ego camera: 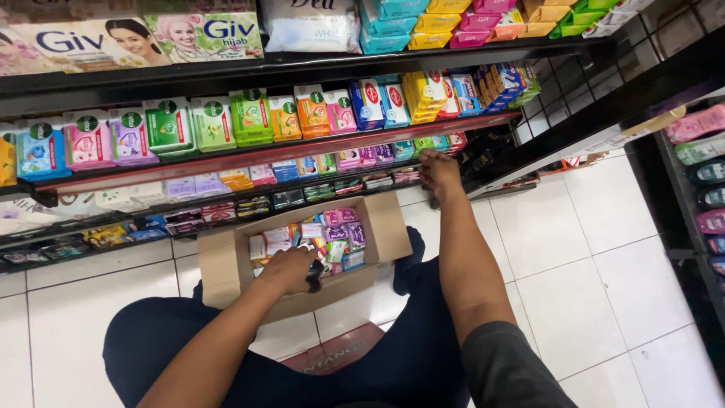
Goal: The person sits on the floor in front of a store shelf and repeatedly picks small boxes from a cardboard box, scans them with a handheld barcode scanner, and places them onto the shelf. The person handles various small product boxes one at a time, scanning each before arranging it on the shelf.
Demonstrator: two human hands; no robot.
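Shelving (302,72) of dark metal is seen in four tiers along the left, each tier packed with rows of small boxed soap bars in green, pink, purple, orange, blue and yellow; the boxes are too many and too tightly stacked to be counted. A second rack (698,174) with pink and dark bottles is glimpsed at the right edge. White floor tiles (604,242) are spread beneath.

One open cardboard box (226,264) is set on the floor between the knees, just before the lowest tier, its flaps folded outward. It is part filled with a jumble of small soap packets (336,230), mostly pink, white and purple, more than a dozen by rough count.

Two hands are shown. The left hand (287,268) is lowered into the box, fingers curled over a dark object that cannot be identified. The right hand (438,170) is stretched to the third tier, fingertips touching the packets there; its grip cannot be told.
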